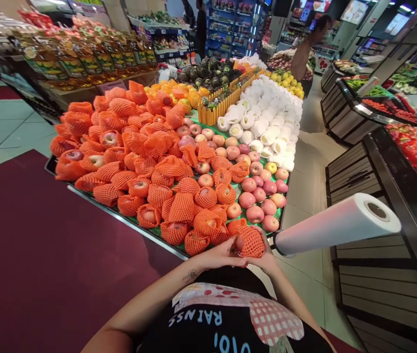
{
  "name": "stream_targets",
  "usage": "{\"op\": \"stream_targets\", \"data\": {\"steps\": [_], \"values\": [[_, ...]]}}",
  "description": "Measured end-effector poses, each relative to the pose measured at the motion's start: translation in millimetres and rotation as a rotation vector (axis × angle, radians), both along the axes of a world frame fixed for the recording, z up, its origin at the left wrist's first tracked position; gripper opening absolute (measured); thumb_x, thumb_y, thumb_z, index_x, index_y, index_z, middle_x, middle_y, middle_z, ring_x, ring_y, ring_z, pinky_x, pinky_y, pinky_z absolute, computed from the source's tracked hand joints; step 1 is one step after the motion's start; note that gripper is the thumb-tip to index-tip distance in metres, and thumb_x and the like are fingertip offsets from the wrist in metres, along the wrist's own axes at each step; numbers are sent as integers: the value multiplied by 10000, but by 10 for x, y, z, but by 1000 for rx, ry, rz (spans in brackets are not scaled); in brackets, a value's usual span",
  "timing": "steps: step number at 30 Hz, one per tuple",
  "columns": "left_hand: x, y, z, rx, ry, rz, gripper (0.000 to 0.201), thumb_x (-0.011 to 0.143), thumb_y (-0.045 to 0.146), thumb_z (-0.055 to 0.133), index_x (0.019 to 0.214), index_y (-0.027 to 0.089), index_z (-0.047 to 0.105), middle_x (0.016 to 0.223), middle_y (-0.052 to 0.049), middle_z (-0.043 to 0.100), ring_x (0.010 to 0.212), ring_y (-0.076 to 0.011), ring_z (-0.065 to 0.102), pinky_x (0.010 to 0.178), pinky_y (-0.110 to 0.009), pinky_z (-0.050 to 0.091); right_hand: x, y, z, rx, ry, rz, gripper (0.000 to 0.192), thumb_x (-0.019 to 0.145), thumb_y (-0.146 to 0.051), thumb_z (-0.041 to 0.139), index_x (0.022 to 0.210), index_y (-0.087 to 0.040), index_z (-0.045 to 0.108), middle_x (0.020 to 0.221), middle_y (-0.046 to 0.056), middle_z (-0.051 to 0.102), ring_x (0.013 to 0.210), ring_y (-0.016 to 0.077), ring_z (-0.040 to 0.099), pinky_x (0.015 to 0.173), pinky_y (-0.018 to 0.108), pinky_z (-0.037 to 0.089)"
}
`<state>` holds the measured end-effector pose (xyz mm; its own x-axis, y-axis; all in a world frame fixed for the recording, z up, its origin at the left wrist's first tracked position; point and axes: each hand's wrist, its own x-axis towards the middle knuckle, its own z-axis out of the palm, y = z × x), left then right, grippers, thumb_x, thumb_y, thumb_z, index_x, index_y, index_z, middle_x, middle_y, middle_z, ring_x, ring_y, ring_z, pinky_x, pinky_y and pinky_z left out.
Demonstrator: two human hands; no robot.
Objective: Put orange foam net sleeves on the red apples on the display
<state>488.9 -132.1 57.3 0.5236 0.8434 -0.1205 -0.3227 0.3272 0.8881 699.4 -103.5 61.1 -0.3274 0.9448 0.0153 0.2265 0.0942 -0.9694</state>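
Both my hands hold one apple wrapped in orange foam net (249, 242) at the near corner of the fruit stand (120, 219). My left hand (220, 255) grips it from the left, fingers on the net. My right hand (266, 259) cups it from underneath and the right. Just beyond lie many net-wrapped apples (149, 162) heaped on the left part of the stand, and bare pink apples (256, 196) lie on green matting to the right.
A roll of plastic bags (336, 224) sticks out at the stand's right corner. White-wrapped fruit (270, 122), oranges (182, 93) and dark fruit lie farther back. Dark produce counters (377, 196) line the right aisle. A person (307, 49) stands far back. Oil bottles (79, 59) fill left shelves.
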Motion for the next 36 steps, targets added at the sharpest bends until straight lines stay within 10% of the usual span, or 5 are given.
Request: {"op": "stream_targets", "data": {"steps": [5,11,20,27,36], "values": [[-328,21,242,-107,-149,32,709,839,407,776,1464,199,514,1284,-176,697,943,-198,706,705,-248,452,32,105,-227,148,-191,-247,695,829,-585,609,1418,-304,369,1311,101,597,1181,289,614,982,410,530],[-962,241,402,80,-203,346,477,925,459,666,1299,163,649,1197,-155,734,864,-173,691,633,-219,438,13,343,-343,340,-743,-424,781,668,-300,696,1400,-192,447,1299,176,465,1244,428,498,1050,555,426],[-1847,829,233,416,754,975,404,926,462,590,1239,222,672,1444,-119,580,1392,-300,480,1167,-484,379,-228,507,-207,423,-1275,-252,666,733,17,564,1346,-225,663,1349,210,533,1157,386,564,872,425,471],[-2117,1169,-102,409,1381,899,477,920,515,614,1328,278,682,1736,-47,153,1581,-435,47,1223,-680,184,-322,462,-177,492,-1401,-157,629,811,-13,504,1397,-207,624,1536,225,464,1364,403,458,980,499,418],[-2129,1403,-40,556,1487,1009,414,940,450,557,1259,221,688,1429,-138,617,1460,-373,399,1203,-596,259,-425,589,-243,459,-1578,-86,637,798,-62,563,1425,-164,598,1622,237,397,1476,411,384,1139,630,270]]}}
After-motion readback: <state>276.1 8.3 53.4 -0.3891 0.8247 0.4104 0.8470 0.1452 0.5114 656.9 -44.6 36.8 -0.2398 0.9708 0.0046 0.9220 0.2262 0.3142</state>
